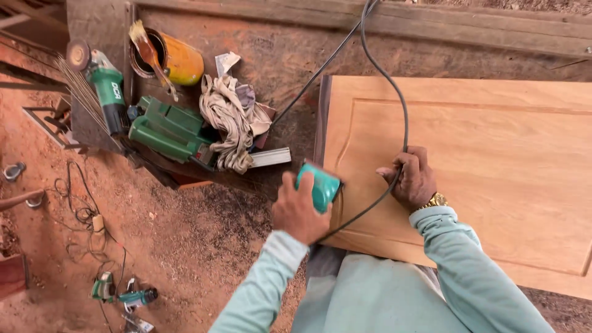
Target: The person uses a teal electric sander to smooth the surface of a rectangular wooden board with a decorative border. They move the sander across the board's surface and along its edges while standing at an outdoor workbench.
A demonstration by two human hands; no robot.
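the sander [320, 185] sits on the panel's [493, 166] left edge, under the left hand [299, 213]; the right hand [413, 179] lies right of it. the grinder [105, 86], tin [176, 58] and rags [231, 120] lie further left on the bench [277, 55].

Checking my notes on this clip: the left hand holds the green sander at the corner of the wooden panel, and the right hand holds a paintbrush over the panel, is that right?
Not quite. The head view shows the right hand gripping the black power cord, not a paintbrush. The left hand does hold the green sander at the corner of the wooden panel.
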